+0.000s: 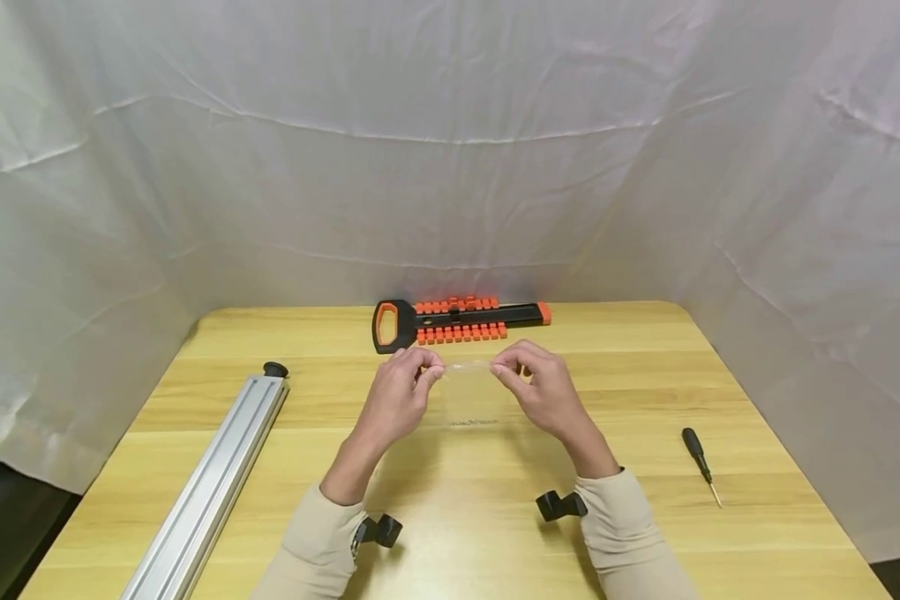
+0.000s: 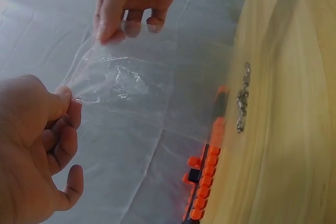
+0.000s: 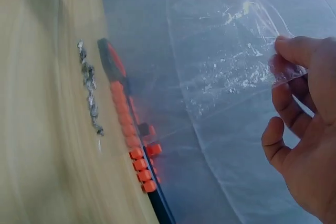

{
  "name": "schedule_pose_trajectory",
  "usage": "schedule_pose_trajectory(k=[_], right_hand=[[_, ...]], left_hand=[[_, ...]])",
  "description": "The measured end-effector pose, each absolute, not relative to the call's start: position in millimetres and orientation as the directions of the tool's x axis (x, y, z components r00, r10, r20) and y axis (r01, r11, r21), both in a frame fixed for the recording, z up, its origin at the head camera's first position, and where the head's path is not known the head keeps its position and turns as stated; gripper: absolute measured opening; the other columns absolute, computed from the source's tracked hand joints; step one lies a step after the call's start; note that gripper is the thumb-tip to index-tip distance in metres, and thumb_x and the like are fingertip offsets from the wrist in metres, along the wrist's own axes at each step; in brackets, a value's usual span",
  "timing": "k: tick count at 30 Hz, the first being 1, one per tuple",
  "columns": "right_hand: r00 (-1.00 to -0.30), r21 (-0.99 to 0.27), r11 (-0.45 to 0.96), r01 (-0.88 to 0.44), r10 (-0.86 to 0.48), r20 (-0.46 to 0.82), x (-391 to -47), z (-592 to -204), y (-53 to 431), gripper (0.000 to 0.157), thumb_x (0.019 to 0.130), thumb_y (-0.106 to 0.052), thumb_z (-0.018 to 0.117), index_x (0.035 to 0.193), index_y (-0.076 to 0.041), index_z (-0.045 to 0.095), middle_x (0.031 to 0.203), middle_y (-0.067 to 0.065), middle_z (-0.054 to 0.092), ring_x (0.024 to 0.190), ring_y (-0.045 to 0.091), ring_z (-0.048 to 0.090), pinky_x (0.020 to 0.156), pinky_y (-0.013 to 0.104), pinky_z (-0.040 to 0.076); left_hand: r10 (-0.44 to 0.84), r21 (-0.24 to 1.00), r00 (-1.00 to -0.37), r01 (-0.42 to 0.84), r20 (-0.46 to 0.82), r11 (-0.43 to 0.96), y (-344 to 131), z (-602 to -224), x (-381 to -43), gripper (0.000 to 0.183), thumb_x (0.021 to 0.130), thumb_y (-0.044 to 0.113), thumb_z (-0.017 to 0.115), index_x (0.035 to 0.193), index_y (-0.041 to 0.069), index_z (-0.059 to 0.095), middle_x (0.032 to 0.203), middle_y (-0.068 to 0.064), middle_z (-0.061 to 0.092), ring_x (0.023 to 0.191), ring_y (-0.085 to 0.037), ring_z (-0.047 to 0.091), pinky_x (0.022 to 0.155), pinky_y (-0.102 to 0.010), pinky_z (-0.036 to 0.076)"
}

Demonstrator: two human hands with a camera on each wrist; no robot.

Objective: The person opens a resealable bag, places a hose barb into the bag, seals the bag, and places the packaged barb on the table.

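Observation:
A clear plastic bag hangs upright between both hands above the wooden table. My left hand pinches its top left corner between thumb and fingers. At the opposite top corner, my right hand pinches the film the same way. Creases and glare cross the upper part of the bag in both wrist views. Small shiny metal pieces, which look like screws, lie in a row along the bag's bottom edge. Through the film in the right wrist view, part of the orange and black rack shows.
Behind the hands, the handled rack with orange clips lies at the table's back edge. A long aluminium profile with a black knob lies on the left. To the right is a black-handled screwdriver. White sheeting surrounds the table.

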State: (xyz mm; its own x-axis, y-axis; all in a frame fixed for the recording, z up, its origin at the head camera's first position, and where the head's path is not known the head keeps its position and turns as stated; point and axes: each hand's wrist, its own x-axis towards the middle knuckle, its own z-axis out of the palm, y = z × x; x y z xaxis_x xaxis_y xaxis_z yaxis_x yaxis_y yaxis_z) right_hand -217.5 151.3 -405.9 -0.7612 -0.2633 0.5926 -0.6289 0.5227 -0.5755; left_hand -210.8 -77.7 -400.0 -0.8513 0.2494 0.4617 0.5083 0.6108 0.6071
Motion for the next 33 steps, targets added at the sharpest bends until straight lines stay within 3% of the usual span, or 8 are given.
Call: schedule_pose_trajectory(k=[9, 18, 27, 33], right_hand=[[-0.762, -0.585, 0.498, -0.64, -0.311, 0.569, -213.9, -404.2, 148.1, 0.005, 0.091, -0.017, 0.067, 0.091, -0.013, 0.071, 0.088, -0.005, 0.066, 0.078, 0.006, 0.054, 0.064, 0.03, 0.048], [-0.717, -0.525, 0.515, -0.678, -0.307, 0.626, -213.4, -404.4, 140.9, 0.005, 0.09, -0.016, 0.069, 0.091, -0.013, 0.072, 0.086, -0.004, 0.068, 0.077, 0.007, 0.054, 0.061, 0.021, 0.045], [-0.667, -0.424, 0.57, -0.704, -0.324, 0.671, -214.7, -405.6, 132.9, 0.003, 0.085, -0.014, 0.073, 0.087, -0.014, 0.072, 0.085, -0.003, 0.07, 0.082, 0.013, 0.057, 0.075, 0.031, 0.043], [-0.68, -0.424, 0.58, -0.695, -0.339, 0.65, -211.2, -406.8, 128.6, 0.004, 0.086, -0.014, 0.071, 0.09, -0.015, 0.072, 0.086, -0.004, 0.069, 0.081, 0.013, 0.055, 0.074, 0.03, 0.036]], left_hand=[[0.264, 0.592, -0.827, 0.544, 0.495, 0.594, -72.0, -400.9, -208.4, 0.013, 0.093, 0.021, 0.06, 0.09, 0.01, 0.066, 0.078, 0.0, 0.065, 0.065, -0.01, 0.045, 0.066, -0.028, 0.042], [0.263, 0.593, -0.832, 0.537, 0.489, 0.6, -66.6, -400.8, -207.0, 0.012, 0.094, 0.022, 0.06, 0.09, 0.012, 0.066, 0.078, 0.002, 0.064, 0.071, -0.011, 0.048, 0.066, -0.026, 0.042], [0.261, 0.593, -0.836, 0.532, 0.483, 0.605, -64.8, -401.3, -205.6, 0.014, 0.096, 0.023, 0.059, 0.093, 0.012, 0.067, 0.082, 0.001, 0.066, 0.075, -0.013, 0.052, 0.069, -0.028, 0.045], [0.256, 0.59, -0.825, 0.546, 0.505, 0.595, -60.5, -404.0, -204.2, 0.013, 0.093, 0.023, 0.063, 0.093, 0.012, 0.07, 0.083, 0.002, 0.068, 0.075, -0.015, 0.055, 0.071, -0.028, 0.043]])
